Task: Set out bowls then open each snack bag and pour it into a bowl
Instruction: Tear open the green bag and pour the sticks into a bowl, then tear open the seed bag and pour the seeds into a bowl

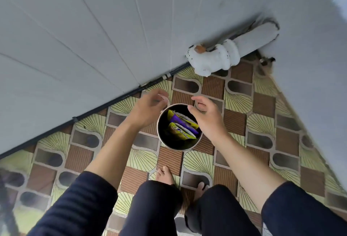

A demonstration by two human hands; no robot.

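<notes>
A round black container with a metal rim (200, 138) stands on the patterned floor in front of my bare feet. Inside it lie yellow and purple snack bags (183, 126), crumpled together. My left hand (150, 105) hovers just above and to the left of the rim. It is blurred by motion, its fingers loosely curled, with nothing plainly held. My right hand (205, 112) hangs over the container's right edge, thumb pointing left over the opening and fingers relaxed, holding nothing. No bowls are in view.
A grey panelled wall (93, 38) runs diagonally along the far left, with a dark pipe (120, 97) at its foot. A white pipe fitting (214, 58) juts out at the corner. Another grey wall closes in on the right.
</notes>
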